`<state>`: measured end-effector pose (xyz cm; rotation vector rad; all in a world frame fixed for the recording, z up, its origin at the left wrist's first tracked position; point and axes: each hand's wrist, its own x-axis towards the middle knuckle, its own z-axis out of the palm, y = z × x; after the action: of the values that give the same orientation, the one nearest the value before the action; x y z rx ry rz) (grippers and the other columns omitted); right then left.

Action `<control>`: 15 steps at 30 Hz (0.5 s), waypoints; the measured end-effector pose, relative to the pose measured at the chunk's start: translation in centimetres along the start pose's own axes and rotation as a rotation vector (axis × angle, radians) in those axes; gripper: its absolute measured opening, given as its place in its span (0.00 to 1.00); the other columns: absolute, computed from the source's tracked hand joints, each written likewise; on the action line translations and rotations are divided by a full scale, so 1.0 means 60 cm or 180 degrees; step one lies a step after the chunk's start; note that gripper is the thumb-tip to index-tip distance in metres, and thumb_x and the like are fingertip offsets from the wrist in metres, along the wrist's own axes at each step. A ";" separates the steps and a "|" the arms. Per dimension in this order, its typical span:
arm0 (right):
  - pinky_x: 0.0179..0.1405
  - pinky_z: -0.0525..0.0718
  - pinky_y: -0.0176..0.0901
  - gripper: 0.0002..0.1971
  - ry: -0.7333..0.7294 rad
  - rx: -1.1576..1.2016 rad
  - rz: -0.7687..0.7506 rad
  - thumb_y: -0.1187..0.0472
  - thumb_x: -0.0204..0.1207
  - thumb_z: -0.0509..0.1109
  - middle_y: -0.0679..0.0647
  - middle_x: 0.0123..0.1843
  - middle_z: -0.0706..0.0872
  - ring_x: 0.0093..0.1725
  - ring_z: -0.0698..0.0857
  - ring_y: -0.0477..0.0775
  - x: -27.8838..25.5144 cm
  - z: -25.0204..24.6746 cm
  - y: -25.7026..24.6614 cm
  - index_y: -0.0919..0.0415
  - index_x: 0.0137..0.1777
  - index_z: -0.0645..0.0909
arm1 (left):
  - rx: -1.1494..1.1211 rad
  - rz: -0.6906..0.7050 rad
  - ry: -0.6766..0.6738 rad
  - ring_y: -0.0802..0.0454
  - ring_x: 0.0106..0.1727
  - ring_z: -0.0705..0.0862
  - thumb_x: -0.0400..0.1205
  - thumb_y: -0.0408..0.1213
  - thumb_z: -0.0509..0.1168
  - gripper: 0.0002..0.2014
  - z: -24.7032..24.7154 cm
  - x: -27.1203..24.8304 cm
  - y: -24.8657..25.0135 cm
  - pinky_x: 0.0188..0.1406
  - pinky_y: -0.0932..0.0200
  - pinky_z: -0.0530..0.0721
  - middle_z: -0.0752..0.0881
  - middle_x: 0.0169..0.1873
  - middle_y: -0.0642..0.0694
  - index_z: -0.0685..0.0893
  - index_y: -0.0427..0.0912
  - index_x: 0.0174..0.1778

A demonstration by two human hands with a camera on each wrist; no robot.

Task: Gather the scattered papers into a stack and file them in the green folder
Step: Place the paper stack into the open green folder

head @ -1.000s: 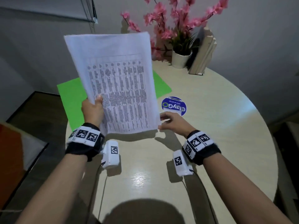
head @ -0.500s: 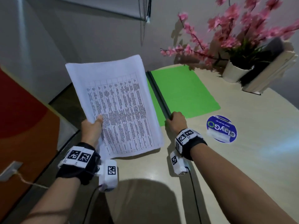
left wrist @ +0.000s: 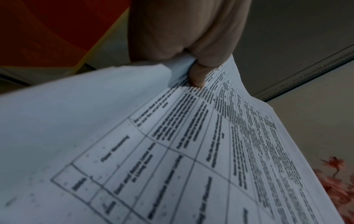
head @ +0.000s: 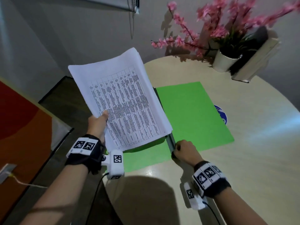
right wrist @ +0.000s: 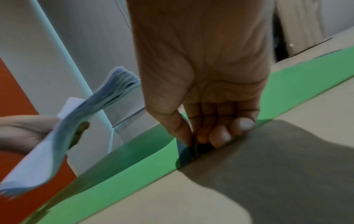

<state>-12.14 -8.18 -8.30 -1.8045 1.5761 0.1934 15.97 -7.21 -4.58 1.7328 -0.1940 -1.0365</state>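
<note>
Papers: we hold the gathered stack in the air over the open folder's left leaf; it looks light and floppy, so we'd support it near the edge.
Left hand: thumb on top, fingers beneath, pinching the stack's left edge.
Folder: green, spread open on the tabletop, thin and likely slippery.
Right hand: curled, pinching the dark spine at its near end.
Next: we judge the sheets go onto the folder.

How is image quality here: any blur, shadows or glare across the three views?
Head view: pink flowers blurred, a large shadow and a glare patch on the table. Left wrist: dim, print on the paper stack smeared. Right wrist: stack motion-blurred, hand's shadow on the table.
</note>
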 end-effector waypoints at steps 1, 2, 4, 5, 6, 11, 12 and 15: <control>0.29 0.72 0.38 0.07 -0.0063 0.0040 0.0051 0.65 0.70 0.66 0.59 0.27 0.78 0.32 0.78 0.58 -0.025 0.011 0.011 0.66 0.32 0.76 | 0.0024 -0.0034 -0.0037 0.42 0.62 0.82 0.83 0.36 0.61 0.18 0.009 -0.004 -0.006 0.68 0.42 0.78 0.83 0.56 0.41 0.76 0.36 0.68; 0.28 0.74 0.38 0.07 -0.0129 0.0101 0.0077 0.65 0.69 0.66 0.60 0.29 0.80 0.32 0.78 0.57 -0.048 0.024 0.021 0.67 0.31 0.77 | 0.0057 -0.0077 -0.0071 0.41 0.62 0.82 0.82 0.36 0.61 0.18 0.018 -0.009 -0.013 0.68 0.40 0.78 0.83 0.57 0.40 0.76 0.36 0.67; 0.31 0.81 0.42 0.09 -0.0356 0.0234 0.0066 0.66 0.66 0.66 0.66 0.29 0.84 0.30 0.80 0.56 -0.086 0.050 0.041 0.73 0.30 0.81 | 0.0171 -0.0120 -0.0159 0.39 0.63 0.82 0.81 0.37 0.62 0.18 0.039 -0.019 -0.029 0.67 0.37 0.79 0.84 0.57 0.39 0.77 0.36 0.66; 0.33 0.84 0.43 0.09 -0.0524 0.0310 0.0047 0.67 0.65 0.66 0.68 0.29 0.86 0.27 0.81 0.54 -0.104 0.060 0.049 0.73 0.29 0.82 | 0.0228 -0.0110 -0.0203 0.39 0.62 0.82 0.81 0.38 0.63 0.18 0.050 -0.024 -0.038 0.67 0.38 0.79 0.83 0.55 0.39 0.77 0.35 0.66; 0.35 0.86 0.44 0.09 -0.0695 0.0418 0.0011 0.68 0.66 0.66 0.66 0.27 0.86 0.23 0.80 0.50 -0.120 0.066 0.060 0.71 0.28 0.83 | 0.0272 -0.0098 -0.0254 0.41 0.59 0.82 0.81 0.38 0.63 0.18 0.062 -0.032 -0.046 0.67 0.41 0.78 0.82 0.53 0.40 0.77 0.33 0.65; 0.26 0.82 0.36 0.13 0.0083 0.2587 0.0508 0.70 0.78 0.63 0.59 0.27 0.81 0.17 0.80 0.41 -0.151 0.006 0.119 0.64 0.31 0.78 | 0.0656 0.0053 -0.0474 0.46 0.39 0.76 0.82 0.37 0.62 0.09 0.123 -0.079 -0.075 0.44 0.54 0.73 0.76 0.37 0.41 0.76 0.35 0.51; 0.27 0.83 0.36 0.11 0.0503 0.3098 0.0618 0.64 0.80 0.62 0.61 0.33 0.82 0.23 0.83 0.44 -0.148 -0.017 0.130 0.64 0.36 0.78 | 0.0735 0.0100 -0.0528 0.46 0.33 0.74 0.82 0.37 0.62 0.07 0.135 -0.092 -0.077 0.43 0.54 0.71 0.74 0.32 0.42 0.75 0.35 0.47; 0.42 0.81 0.44 0.16 0.0867 0.3785 0.0505 0.47 0.80 0.60 0.54 0.46 0.84 0.43 0.83 0.51 -0.136 -0.078 0.152 0.60 0.55 0.77 | 0.0891 0.0155 -0.0803 0.51 0.30 0.72 0.82 0.38 0.61 0.12 0.166 -0.129 -0.085 0.45 0.55 0.72 0.72 0.30 0.47 0.72 0.43 0.33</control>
<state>-24.00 -4.34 -4.20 -0.7759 1.4818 -0.7934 2.37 -7.52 -5.33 1.8296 -0.5617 -1.2365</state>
